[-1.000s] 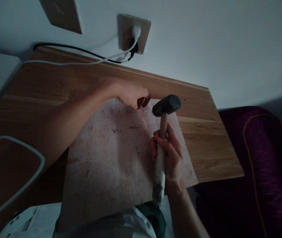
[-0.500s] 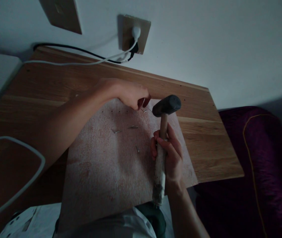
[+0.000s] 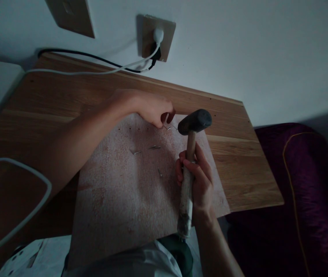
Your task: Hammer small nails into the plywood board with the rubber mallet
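My left hand (image 3: 156, 109) reaches over the far part of a reddish, worn board (image 3: 109, 196). Its thumb and fingers are pinched at a thin nail, mostly hidden by the fingertips. Close beside them a nail (image 3: 169, 128) lies on the board. My right hand (image 3: 200, 177) is wrapped round the pale, worn handle of a hammer (image 3: 195, 122), its dark head raised above the board's right side. More loose nails (image 3: 154, 147) lie in the middle, with another nail (image 3: 160, 172) nearer me. Small dark dots (image 3: 129, 129) run in a row left of my left fingertips.
Beneath the board is a wooden tabletop (image 3: 236, 154) against the wall. A wall socket (image 3: 165, 36) holds plugs with a white cable (image 3: 94, 73) and a black cable (image 3: 74, 52). Purple fabric (image 3: 311, 184) lies to the right. A white cord (image 3: 44, 198) crosses at lower left.
Almost nothing differs. My left fingertips have shifted very slightly at the nail; the hammer stays raised in my right hand.
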The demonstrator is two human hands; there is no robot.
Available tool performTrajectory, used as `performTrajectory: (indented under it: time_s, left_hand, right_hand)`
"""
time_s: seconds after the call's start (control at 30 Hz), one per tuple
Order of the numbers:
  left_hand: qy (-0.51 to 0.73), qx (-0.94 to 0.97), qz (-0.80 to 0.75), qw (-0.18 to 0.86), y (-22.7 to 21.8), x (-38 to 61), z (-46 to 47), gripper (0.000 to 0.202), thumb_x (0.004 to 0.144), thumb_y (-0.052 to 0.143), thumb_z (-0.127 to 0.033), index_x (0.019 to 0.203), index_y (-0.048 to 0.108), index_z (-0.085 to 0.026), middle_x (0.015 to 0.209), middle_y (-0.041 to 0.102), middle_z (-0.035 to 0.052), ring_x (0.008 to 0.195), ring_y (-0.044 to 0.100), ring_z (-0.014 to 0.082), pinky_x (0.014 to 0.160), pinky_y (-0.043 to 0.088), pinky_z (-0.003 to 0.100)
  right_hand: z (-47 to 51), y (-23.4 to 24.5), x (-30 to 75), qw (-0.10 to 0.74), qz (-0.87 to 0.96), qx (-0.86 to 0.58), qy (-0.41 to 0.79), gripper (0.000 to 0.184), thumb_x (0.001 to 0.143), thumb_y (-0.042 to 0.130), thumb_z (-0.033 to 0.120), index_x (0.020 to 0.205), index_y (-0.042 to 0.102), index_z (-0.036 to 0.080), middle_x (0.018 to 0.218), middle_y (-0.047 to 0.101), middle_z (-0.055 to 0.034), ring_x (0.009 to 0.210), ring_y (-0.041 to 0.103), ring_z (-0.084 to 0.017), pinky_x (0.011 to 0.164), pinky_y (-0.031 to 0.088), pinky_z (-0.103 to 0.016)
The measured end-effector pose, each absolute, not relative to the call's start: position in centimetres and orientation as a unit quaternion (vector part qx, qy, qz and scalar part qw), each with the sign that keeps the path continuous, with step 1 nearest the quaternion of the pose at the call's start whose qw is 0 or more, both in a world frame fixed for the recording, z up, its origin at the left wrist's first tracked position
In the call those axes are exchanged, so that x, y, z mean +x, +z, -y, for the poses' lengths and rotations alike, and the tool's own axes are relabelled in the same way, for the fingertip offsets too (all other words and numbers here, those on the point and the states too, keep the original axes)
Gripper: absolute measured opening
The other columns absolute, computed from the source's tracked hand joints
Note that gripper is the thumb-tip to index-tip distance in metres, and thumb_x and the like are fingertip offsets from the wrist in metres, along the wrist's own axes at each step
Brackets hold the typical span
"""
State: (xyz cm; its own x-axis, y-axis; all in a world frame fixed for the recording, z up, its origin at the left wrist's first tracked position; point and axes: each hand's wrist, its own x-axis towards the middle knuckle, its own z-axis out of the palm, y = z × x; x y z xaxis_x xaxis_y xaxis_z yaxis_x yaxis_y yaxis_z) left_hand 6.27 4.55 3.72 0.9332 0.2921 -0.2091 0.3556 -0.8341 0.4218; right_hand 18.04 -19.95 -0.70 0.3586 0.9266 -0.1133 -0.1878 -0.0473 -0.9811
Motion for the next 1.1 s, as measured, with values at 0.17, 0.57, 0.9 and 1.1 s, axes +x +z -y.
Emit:
performTrajectory:
  time_s: [0.17,0.57,0.9,1.1]
  left_hand:
    - [-0.061,0.948,-0.18,0.254,3.83,6.18,-4.66,0.045,0.074,0.064,-0.044,0.112,0.083,-0.032,0.09,0.082,-0.0012,0.09,0.064,0.022,0.089,0.049,0.034]
    - [-0.061,0.95,-0.162,0.261,3.62,6.15,-4.72,0.052,0.07,0.06,-0.047,0.117,0.082,-0.04,0.093,0.083,-0.005,0.096,0.064,0.024,0.093,0.05,0.036]
    - [-0.064,0.948,-0.168,0.265,3.61,6.27,-4.72,0.045,0.066,0.06,-0.042,0.105,0.083,-0.036,0.087,0.081,-0.0034,0.085,0.062,0.0221,0.087,0.05,0.036]
    - [-0.049,0.953,-0.166,0.249,3.41,6.01,-4.97,0.047,0.069,0.061,-0.048,0.11,0.081,-0.041,0.08,0.08,-0.0062,0.092,0.061,0.024,0.089,0.049,0.035]
  right_hand:
    - [19.8,-0.56,17.91,0.602,0.339,-0.564,0.452,0.006,0.093,0.064,0.026,0.1,0.062,0.026,0.073,0.05,0.0065,0.045,0.042,-0.009,0.037,0.03,-0.024]
    - [19.61,-0.58,17.97,0.601,0.342,-0.565,0.45,0.005,0.092,0.065,0.027,0.096,0.062,0.026,0.075,0.051,0.0056,0.045,0.043,-0.009,0.037,0.03,-0.024]
    - [19.66,-0.47,17.86,0.601,0.331,-0.569,0.453,0.008,0.091,0.066,0.028,0.098,0.062,0.026,0.072,0.051,0.0066,0.045,0.043,-0.009,0.037,0.031,-0.024]
    - [19.7,-0.57,17.95,0.6,0.336,-0.568,0.452,0.008,0.091,0.066,0.028,0.098,0.062,0.027,0.076,0.052,0.0054,0.045,0.042,-0.009,0.036,0.03,-0.025]
